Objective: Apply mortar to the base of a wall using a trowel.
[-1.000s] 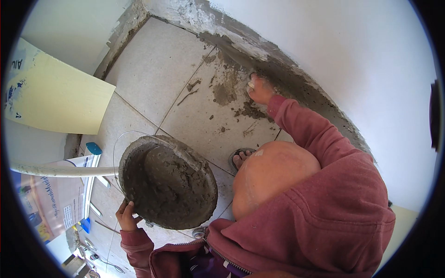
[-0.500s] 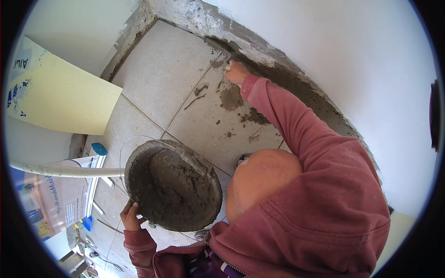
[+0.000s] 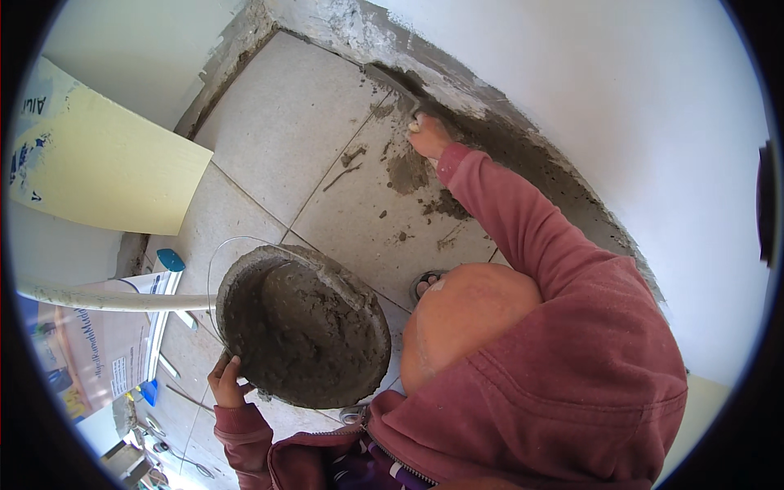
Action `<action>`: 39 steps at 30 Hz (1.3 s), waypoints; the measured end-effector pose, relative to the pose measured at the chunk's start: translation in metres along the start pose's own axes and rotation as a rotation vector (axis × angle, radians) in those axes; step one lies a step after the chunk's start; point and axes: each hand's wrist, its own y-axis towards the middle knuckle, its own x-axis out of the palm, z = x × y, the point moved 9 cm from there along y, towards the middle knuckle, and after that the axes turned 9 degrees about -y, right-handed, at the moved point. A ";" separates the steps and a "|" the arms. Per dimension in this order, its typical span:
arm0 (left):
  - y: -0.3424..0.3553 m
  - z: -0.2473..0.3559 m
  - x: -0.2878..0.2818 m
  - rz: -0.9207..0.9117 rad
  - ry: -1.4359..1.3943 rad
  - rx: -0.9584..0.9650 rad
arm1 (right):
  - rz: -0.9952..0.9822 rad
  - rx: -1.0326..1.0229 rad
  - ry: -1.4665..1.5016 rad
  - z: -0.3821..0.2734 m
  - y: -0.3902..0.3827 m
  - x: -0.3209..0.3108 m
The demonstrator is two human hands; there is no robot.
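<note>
My right hand (image 3: 430,137) is closed around a trowel, its fingers wrapped on the handle. The trowel's blade (image 3: 394,85) lies low against the foot of the wall, where wet grey mortar (image 3: 498,145) forms a band along the base. My left hand (image 3: 227,380) grips the near left rim of a mortar-caked bucket (image 3: 237,286), thumb on the edge. The bucket tilts toward me, and wet mortar (image 3: 306,343) coats its inside. A thin wire handle (image 3: 214,269) arcs over its left side.
Mortar crumbs and smears (image 3: 407,171) lie on the pale floor tiles (image 3: 253,106). At the left are a curved yellow sheet (image 3: 122,155), a pale pipe (image 3: 122,302) and a printed banner (image 3: 106,343). My bent knee (image 3: 465,318) is close to the bucket.
My right hand has drawn the trowel slightly back toward me and to the right along the wall's foot. The left hand stays on the bucket rim.
</note>
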 end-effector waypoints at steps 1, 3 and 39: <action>0.001 0.002 0.003 -0.015 0.002 0.004 | 0.015 0.026 -0.045 0.005 -0.011 -0.006; -0.001 0.002 0.004 -0.027 0.006 0.005 | 0.025 0.052 -0.090 0.018 -0.032 -0.011; 0.002 0.002 0.001 -0.057 0.032 -0.014 | -0.239 0.171 -0.378 0.137 -0.149 -0.051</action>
